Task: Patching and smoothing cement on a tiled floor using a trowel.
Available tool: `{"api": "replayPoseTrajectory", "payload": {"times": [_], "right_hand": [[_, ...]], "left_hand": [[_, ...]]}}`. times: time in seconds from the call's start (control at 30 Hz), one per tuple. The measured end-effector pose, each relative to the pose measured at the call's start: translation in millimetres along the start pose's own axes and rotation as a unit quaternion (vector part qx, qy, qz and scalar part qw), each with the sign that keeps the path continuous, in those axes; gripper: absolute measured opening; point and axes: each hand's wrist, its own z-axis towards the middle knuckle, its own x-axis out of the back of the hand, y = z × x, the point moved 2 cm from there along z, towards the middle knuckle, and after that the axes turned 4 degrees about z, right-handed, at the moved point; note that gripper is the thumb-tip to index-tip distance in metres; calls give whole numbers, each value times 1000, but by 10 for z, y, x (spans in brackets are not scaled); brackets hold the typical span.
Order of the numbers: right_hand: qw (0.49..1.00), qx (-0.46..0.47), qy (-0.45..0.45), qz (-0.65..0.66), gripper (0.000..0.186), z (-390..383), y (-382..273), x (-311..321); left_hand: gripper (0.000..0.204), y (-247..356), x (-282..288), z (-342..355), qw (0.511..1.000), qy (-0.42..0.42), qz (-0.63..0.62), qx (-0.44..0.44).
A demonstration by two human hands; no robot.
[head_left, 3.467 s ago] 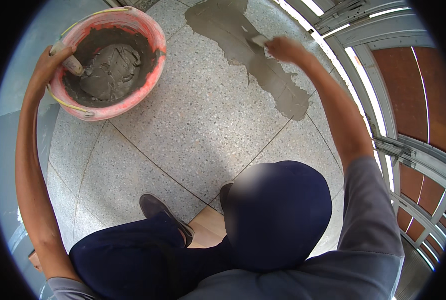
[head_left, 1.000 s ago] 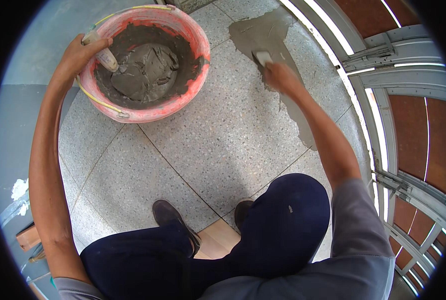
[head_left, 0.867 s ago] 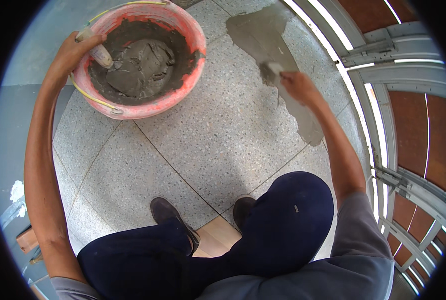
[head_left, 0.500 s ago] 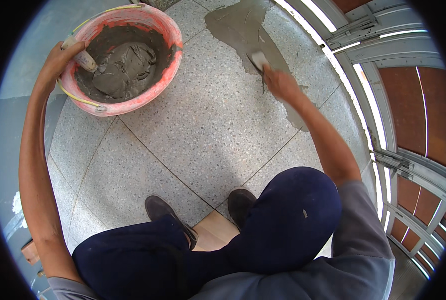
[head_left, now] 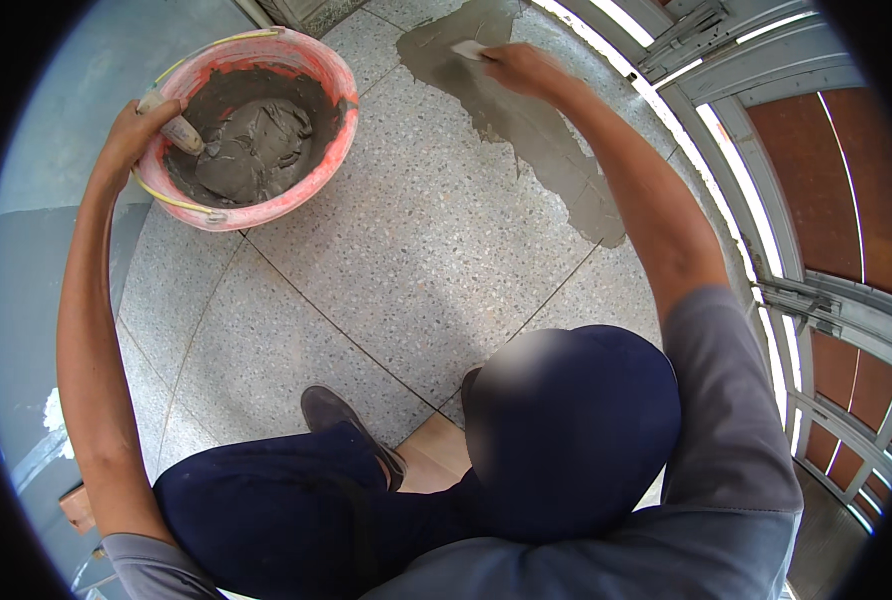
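My left hand (head_left: 131, 140) is closed at the left rim of a red, mortar-smeared bucket (head_left: 338, 150), its thumb over a pale, thick handle (head_left: 181, 132). That handle slants inward toward the grey mortar (head_left: 256, 150); whether it belongs to a tool cannot be made out. My right hand (head_left: 526, 70) grips a trowel (head_left: 469, 50), of which a whitish part shows. The trowel rests on a long patch of wet mortar (head_left: 541, 135) spread over the speckled floor tiles. My right hand and forearm cover part of that patch.
A metal gate (head_left: 726, 60) with brown panels runs along the right. At the left stands a grey-blue wall (head_left: 76, 240). A brick piece (head_left: 78, 508) lies low on the left. My shoe (head_left: 341, 415) and bent knees are near the bottom, by a tan tile (head_left: 436, 450).
My right hand has moved the trowel away and to the left, up the mortar patch. More of the patch's near end is uncovered. My left hand stays at the bucket rim.
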Motion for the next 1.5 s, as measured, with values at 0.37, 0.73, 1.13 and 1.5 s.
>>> {"api": "replayPoseTrajectory", "payload": {"times": [0.37,0.73,1.13,1.5], "right_hand": [[990,54,-107,-74,40,-1929,449,-123],[993,-10,-29,-115,39,-868,662,184],[995,-76,-22,-57,41,-2714,888,-207],[981,-183,66,-18,43,-3790,662,-38]], "left_hand": [[66,-171,39,73,999,-39,-18,-6],[65,-154,71,100,999,-35,7,6],[69,-233,110,52,999,-45,5,17],[75,-121,72,101,998,-54,23,14]]}}
